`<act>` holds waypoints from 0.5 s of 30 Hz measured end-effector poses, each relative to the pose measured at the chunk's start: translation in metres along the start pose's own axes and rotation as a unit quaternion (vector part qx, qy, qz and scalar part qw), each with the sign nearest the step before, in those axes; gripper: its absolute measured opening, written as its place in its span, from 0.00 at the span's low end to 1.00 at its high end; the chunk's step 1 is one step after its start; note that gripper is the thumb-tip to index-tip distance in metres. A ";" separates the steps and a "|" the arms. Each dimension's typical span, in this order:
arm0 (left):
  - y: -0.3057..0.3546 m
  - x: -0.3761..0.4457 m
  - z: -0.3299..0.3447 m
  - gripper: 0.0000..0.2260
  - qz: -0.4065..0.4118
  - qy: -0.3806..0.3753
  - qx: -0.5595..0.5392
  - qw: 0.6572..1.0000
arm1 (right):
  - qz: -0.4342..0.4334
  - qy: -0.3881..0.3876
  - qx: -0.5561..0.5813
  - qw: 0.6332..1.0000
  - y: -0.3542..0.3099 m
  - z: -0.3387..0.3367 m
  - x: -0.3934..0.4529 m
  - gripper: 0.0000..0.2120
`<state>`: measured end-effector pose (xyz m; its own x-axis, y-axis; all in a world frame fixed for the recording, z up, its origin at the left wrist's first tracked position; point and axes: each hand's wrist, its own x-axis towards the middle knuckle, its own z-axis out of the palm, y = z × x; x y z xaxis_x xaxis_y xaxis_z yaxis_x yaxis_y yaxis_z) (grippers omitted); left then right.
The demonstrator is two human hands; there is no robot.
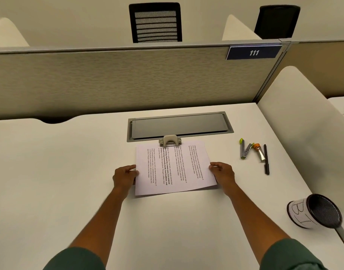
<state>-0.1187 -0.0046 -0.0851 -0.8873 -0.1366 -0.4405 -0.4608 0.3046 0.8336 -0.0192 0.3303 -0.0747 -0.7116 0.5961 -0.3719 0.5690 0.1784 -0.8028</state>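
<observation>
A white desk [60, 172] fills most of the view, backed by a beige partition [109, 78] that carries a dark number plate [254, 53] reading 111. Set into the desk's far side is a long grey hatch [179, 125]. Just in front of it lies the printed paper [175, 168], turned sideways to the person, with its far edge at the mouth of a pale hole punch [169, 140]. At the desk's right edge a black mesh cup [315, 213] lies on its side (a white hand-lettered label wraps it).

The left hand [124, 177] pinches the paper's left edge, fingers curled together and thumb on top. The right hand [223, 173] pinches the right edge the same way, and the near corner there rides slightly off the desk.

Right of the paper, well apart from it, lie a black pen [266, 159], a small stapler [245, 151] hinged open, and an orange-capped tube [259, 152].
</observation>
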 end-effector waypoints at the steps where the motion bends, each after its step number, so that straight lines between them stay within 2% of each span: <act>1: -0.001 0.001 0.000 0.14 0.001 -0.001 0.003 1.000 | 0.001 0.001 -0.002 1.000 0.000 0.000 0.000 0.11; 15: -0.001 0.003 0.001 0.17 -0.004 -0.009 0.001 1.000 | -0.010 0.006 -0.012 1.000 0.000 0.000 -0.003 0.14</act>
<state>-0.1207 -0.0045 -0.0872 -0.8826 -0.1222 -0.4540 -0.4686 0.3058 0.8288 -0.0171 0.3283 -0.0738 -0.7173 0.6023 -0.3503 0.5649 0.2084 -0.7984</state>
